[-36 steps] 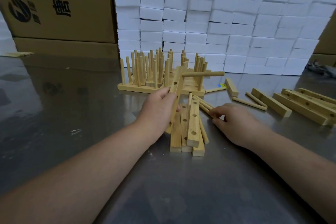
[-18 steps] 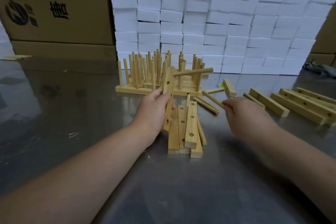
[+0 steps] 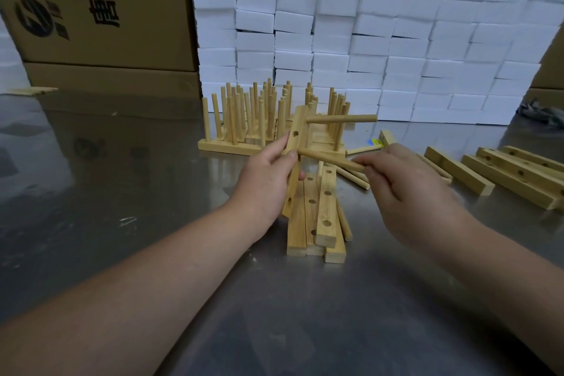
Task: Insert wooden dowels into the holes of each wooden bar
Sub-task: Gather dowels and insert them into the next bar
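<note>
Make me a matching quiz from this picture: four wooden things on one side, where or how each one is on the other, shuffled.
Things:
1. tilted bar
2. slanted dowel
3. finished bars
4. spare bars

States:
A. pinched by the right hand
B. lying far right, holes empty
C. gripped by the left hand
D. at the back, upright dowels in them

Pairs: 1-C, 2-A, 3-D, 4-B

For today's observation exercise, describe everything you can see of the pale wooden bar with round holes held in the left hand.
The pale, square-edged wooden bar stands nearly upright, leaning slightly right, gripped mid-length by the left hand. A round wooden dowel sticks sideways from its top hole; an empty hole shows below. The right hand holds a second dowel tip-first at its face.
</note>
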Demonstrator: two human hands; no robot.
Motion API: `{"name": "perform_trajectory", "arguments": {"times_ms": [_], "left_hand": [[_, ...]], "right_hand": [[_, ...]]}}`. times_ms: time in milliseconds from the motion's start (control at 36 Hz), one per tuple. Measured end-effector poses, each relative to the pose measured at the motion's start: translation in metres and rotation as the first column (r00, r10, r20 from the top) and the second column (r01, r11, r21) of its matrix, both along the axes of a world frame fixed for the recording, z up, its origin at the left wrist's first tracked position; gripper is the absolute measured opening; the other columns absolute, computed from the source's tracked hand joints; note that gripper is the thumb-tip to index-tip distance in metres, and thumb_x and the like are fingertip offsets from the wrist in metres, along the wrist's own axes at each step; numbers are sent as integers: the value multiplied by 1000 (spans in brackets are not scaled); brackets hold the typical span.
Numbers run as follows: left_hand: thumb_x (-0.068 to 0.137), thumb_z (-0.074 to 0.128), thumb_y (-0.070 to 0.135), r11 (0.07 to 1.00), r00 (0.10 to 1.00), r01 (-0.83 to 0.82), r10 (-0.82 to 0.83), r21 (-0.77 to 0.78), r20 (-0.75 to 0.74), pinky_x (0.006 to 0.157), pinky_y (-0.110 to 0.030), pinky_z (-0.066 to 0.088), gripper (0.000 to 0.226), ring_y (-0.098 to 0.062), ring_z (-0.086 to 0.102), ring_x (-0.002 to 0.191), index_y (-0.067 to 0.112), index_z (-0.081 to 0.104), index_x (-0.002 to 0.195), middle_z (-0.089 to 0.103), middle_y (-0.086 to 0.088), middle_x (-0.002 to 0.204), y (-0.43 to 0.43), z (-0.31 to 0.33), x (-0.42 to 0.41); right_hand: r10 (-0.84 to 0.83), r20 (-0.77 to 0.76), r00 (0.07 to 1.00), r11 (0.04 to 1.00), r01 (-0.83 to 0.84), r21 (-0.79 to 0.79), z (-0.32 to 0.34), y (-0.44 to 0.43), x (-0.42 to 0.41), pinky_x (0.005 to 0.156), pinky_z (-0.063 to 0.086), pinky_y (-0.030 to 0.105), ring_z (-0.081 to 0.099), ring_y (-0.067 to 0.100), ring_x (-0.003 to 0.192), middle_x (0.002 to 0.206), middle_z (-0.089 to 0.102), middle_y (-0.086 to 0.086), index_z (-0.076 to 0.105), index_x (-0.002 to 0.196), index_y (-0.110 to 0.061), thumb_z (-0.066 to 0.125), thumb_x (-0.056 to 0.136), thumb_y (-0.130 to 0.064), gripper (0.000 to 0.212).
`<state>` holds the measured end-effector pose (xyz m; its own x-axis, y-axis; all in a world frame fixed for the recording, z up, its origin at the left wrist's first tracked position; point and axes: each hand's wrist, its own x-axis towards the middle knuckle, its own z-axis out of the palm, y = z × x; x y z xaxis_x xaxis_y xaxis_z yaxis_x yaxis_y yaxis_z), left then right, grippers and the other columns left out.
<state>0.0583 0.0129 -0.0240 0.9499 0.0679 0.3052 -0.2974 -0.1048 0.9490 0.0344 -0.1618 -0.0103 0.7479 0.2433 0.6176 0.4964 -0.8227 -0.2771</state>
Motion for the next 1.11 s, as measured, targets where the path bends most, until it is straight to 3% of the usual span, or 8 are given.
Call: {"name": "perform_trajectory", "arguments": {"times_ms": [111,250,389,528,722,833,972,1111], "left_hand": [[100,38,20,996,1000,-9,8,-92,-15,78,-28,48,37,3,61,66,26,48,135,62,-3,105,0,-1,2],[100,36,19,994,999,-18,12,-110,-51,104,-45,40,38,-23,59,111,23,49,136,57,-17,128,0,1,0],[100,36,19,996,1000,8,-9,-86,-10,88,-34,48,37,3,62,71,26,48,134,66,-9,113,-1,1,-2],[100,36,18,998,1000,14,-14,-61,6,65,-19,47,37,6,60,61,26,47,135,63,11,78,0,-1,-1],[100,38,20,1000,999,15,-15,-17,32,87,-33,45,38,3,60,71,27,44,137,66,7,82,0,0,-3],[100,36,18,999,998,39,-38,-4,56,86,-28,43,39,11,59,67,25,42,138,57,-15,128,-3,2,-6],[100,36,19,998,997,57,-57,4,53,102,-38,40,40,1,61,96,26,42,138,52,-15,134,-3,5,-10],[100,37,22,999,996,41,-41,8,85,88,-34,46,39,-11,56,78,34,43,136,65,5,83,-5,3,-8]], "right_hand": [[21,4,1000,999,-21,-37,2,3,-5,64,28,22,44,10,84,94,46,-6,59,119,-23,33,90,-30,39],[23,37,999,997,-20,-75,4,4,-6,60,31,18,46,14,79,90,46,-4,60,117,-21,28,85,-36,48],[7,53,999,999,-4,-53,5,3,-4,61,27,7,38,7,72,80,36,-14,61,117,-21,27,84,-37,50],[26,47,999,999,-24,-46,4,2,-3,64,29,4,35,3,70,78,34,-18,60,118,-21,28,85,-37,49],[19,38,999,997,-17,-70,7,0,-4,60,28,15,42,8,78,87,42,-11,58,118,-22,25,86,-36,49],[20,63,998,993,-13,-116,10,0,-7,58,23,23,39,7,75,83,48,-12,58,117,-21,27,89,-31,43],[88,15,996,988,-85,-132,15,3,-11,67,27,2,38,-7,69,75,38,-21,55,111,-21,24,84,-38,45],[60,25,998,987,-55,-148,15,2,-10,61,29,12,35,4,67,76,37,-18,56,109,-19,33,87,-32,34]]}}
